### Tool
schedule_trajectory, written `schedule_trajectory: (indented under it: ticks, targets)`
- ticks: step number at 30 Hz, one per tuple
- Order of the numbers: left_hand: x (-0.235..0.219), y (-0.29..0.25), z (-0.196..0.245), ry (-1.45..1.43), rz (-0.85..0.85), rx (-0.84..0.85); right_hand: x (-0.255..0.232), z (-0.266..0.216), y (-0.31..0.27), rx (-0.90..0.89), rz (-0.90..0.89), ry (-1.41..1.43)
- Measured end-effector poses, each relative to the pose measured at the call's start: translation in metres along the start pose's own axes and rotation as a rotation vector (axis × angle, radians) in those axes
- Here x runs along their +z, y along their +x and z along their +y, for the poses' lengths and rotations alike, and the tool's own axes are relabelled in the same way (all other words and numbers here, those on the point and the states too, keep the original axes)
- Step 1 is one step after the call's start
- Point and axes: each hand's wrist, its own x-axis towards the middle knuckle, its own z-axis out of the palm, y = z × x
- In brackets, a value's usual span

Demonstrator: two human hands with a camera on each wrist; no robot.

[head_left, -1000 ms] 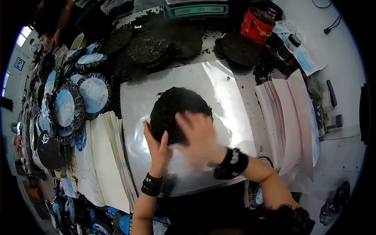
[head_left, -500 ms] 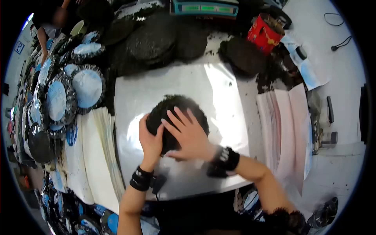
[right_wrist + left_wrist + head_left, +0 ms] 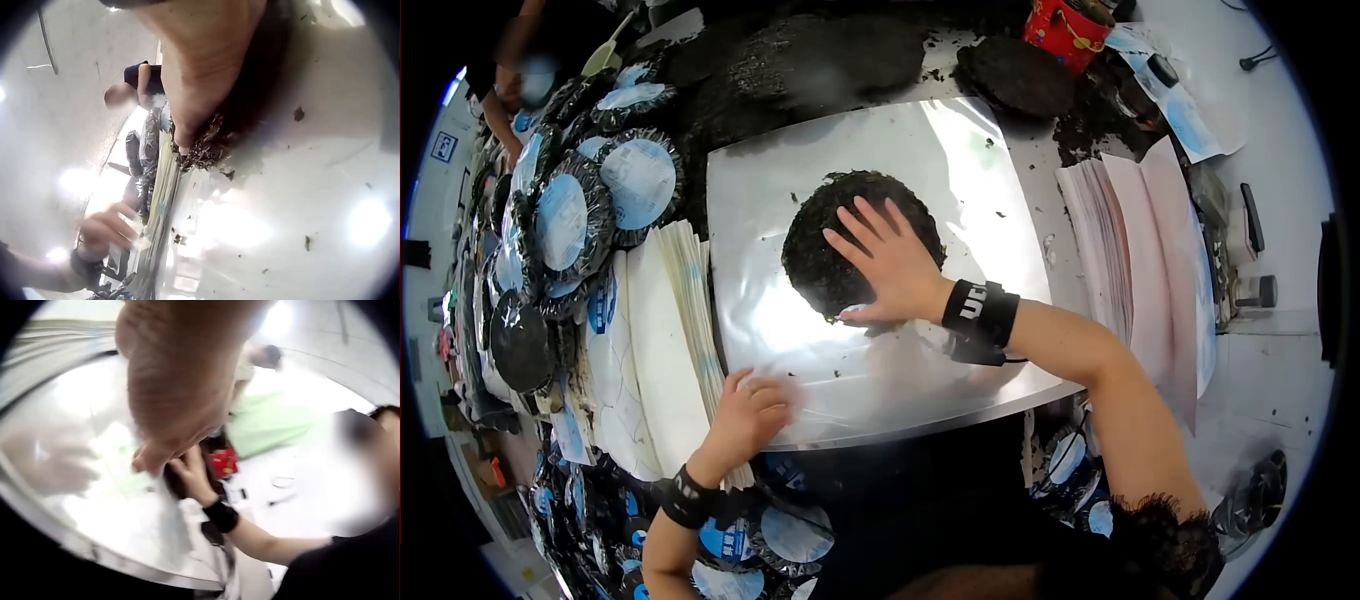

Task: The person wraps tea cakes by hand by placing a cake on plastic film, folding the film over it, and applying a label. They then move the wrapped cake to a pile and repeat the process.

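A round, flat cake of dark, flaky seaweed (image 3: 820, 245) lies on a shiny metal sheet (image 3: 985, 355). My right hand (image 3: 895, 270) rests on the cake's right part, fingers straight and spread; its thumb reaches the near rim. In the right wrist view, loose dark flakes (image 3: 206, 147) stick out at the cake's edge beside the thumb. Away from the cake, my left hand (image 3: 750, 415) is over the sheet's near left corner, fingers loosely curled and blurred, with nothing visible in them. The left wrist view shows the left hand (image 3: 181, 381) large and close.
Left of the sheet are a stack of pale paper (image 3: 670, 320) and many wrapped round packs (image 3: 565, 220) with blue labels. Pinkish paper (image 3: 1120, 250) stands at the right. Dark cakes (image 3: 1020, 78) lie behind, near a red bucket (image 3: 1065, 35). Another person's arm (image 3: 500, 125) shows at far left.
My left hand has left the cake's left edge and moved toward me, to the sheet's near left corner. The right hand, moving earlier, now lies on the cake.
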Motion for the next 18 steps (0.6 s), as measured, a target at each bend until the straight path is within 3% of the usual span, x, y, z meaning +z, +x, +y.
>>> schedule_trajectory:
  ticks: [2,5,6,8,10,12,14,16,18]
  targets:
    - [-0.030,0.013,0.024,0.014,0.494,-0.042,-0.001,0.001,0.000,0.004,-0.003,-0.014]
    - [0.010,0.101,0.039,-0.123,0.666,-0.370,-0.004,-0.001,0.002,0.030,-0.057,-0.018]
    - [0.045,0.119,0.030,-0.078,0.493,-0.411,-0.006,0.000,0.003,0.050,-0.086,-0.025]
    - [0.068,0.169,0.030,-0.100,0.611,-0.420,-0.004,0.005,0.001,0.071,-0.068,0.050]
    - [0.088,0.181,0.019,-0.058,0.675,-0.491,-0.070,-0.007,-0.008,0.520,0.064,1.319]
    - [0.090,0.183,0.011,-0.037,0.698,-0.495,-0.066,-0.055,-0.077,0.221,0.116,0.891]
    - [0.092,0.179,0.015,-0.043,0.686,-0.518,-0.083,-0.119,-0.129,0.219,-0.183,0.514]
    - [0.087,0.180,0.016,-0.052,0.655,-0.533,-0.072,-0.075,-0.124,0.353,-0.047,0.132]
    - [0.085,0.181,0.019,-0.001,0.664,-0.499,-0.045,-0.019,-0.110,0.344,0.127,-0.263]
